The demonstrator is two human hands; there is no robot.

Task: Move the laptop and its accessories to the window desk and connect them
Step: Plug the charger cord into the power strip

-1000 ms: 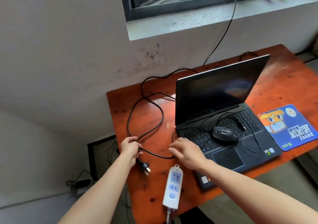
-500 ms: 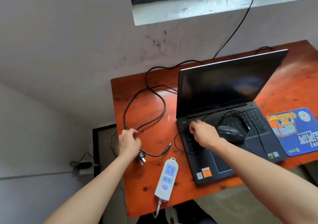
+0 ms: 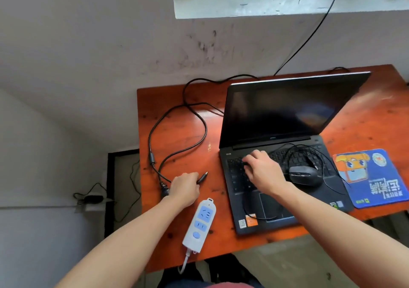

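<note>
L hand [image 3: 184,187] grips thin black charger cable [image 3: 203,177]. R hand [image 3: 263,172], fingers loose, rests on black laptop [image 3: 276,115] keys at 3 o'clock.

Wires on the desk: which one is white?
The wire hanging from the power strip at the front edge. The charger wire and mouse wire are black.

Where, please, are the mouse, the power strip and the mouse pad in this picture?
mouse [image 3: 305,175], head view, top of its shell.
power strip [image 3: 199,224], head view, lower blue socket.
mouse pad [image 3: 371,177], head view, middle of its printed face.
</note>
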